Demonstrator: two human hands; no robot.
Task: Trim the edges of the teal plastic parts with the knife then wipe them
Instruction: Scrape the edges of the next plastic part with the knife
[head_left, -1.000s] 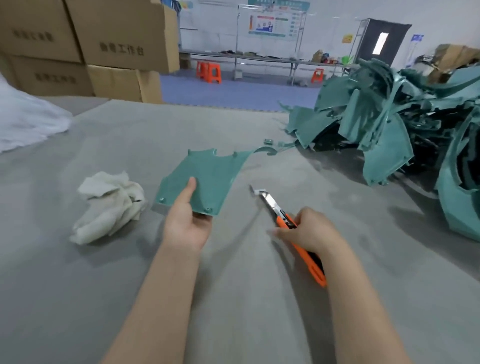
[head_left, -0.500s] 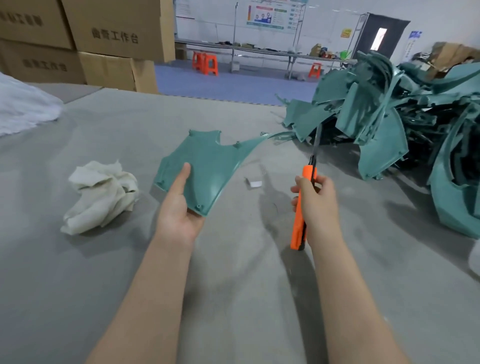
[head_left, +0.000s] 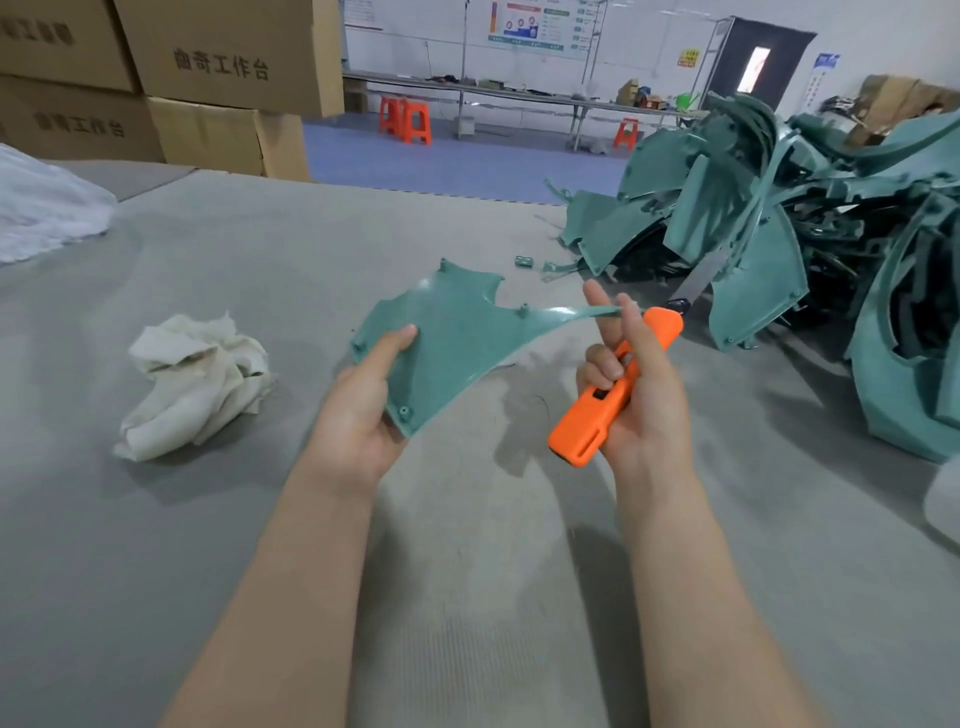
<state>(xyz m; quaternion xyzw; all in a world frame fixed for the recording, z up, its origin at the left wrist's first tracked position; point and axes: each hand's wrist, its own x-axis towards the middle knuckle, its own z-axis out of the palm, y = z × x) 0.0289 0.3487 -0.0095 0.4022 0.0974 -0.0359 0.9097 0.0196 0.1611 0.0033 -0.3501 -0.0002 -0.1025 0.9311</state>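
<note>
My left hand (head_left: 363, 410) holds a flat teal plastic part (head_left: 457, 332) by its near corner, thumb on top, lifted above the grey table (head_left: 260, 571). The part's long thin tip reaches to my right hand (head_left: 639, 395). That hand grips an orange utility knife (head_left: 608, 400) with its blade (head_left: 698, 278) extended, pointing up and away. The right index finger is raised beside the part's tip. A crumpled white cloth (head_left: 195, 384) lies on the table left of my left hand.
A big heap of teal plastic parts (head_left: 779, 244) fills the table's right side. Small teal scraps (head_left: 524, 261) lie near the heap. Cardboard boxes (head_left: 156, 78) stand at the back left, and white material (head_left: 47, 208) sits at the left edge.
My right hand picked the knife up off the table and turned it blade-up. My left hand lifted the teal part, and both hands came closer together, the part's tip now at my right fingers.
</note>
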